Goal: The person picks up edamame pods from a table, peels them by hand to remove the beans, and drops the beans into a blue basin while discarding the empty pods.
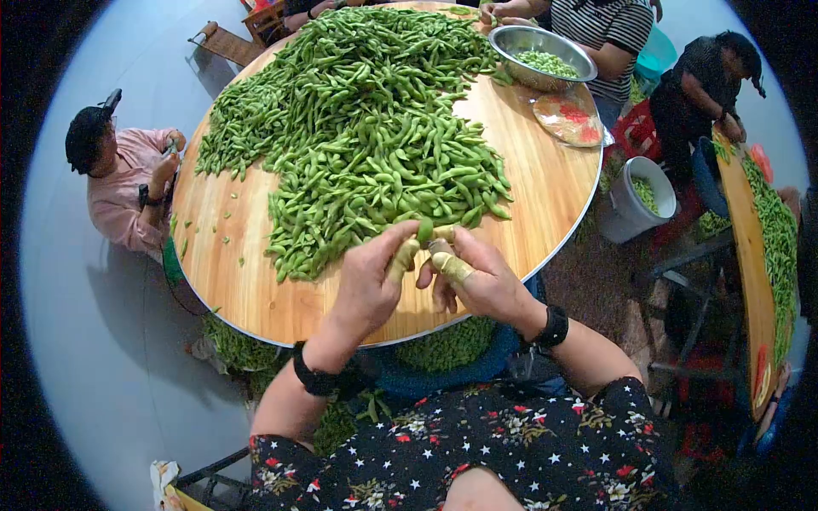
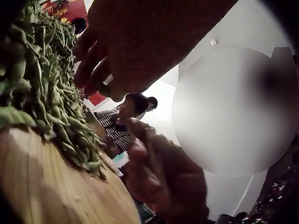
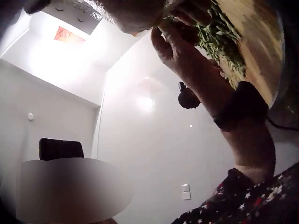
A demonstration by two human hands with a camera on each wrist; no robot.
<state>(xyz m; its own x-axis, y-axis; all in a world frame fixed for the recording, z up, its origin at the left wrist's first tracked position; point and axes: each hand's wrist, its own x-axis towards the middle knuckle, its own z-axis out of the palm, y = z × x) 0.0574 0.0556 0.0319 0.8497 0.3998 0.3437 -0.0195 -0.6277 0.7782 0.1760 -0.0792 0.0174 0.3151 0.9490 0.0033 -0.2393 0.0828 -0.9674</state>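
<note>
A green soybean pod (image 1: pixel 425 231) is held up between both hands, over the near edge of the pile of pods (image 1: pixel 400 170). My left hand (image 1: pixel 368 277) pinches it between thumb and index finger. From the other side, my right hand (image 1: pixel 490 281) has its thumb and index finger at the pod, with its lower fingers curled beneath. Yellowish coverings wrap both thumbs and the right index finger. In the left wrist view the pile of pods (image 2: pixel 51 93) lies beside the hands. The right wrist view shows the left hand (image 3: pixel 180 49) in front of the pods.
The round wooden table (image 1: pixel 545 196) bears a steel bowl (image 1: pixel 588 64) of shelled beans and a flat package (image 1: pixel 567 119). Below my hands, a blue tub (image 1: pixel 388 370) holds more beans. A white bucket (image 1: pixel 618 223) stands at right. Other people sit around, one in pink (image 1: pixel 136 157).
</note>
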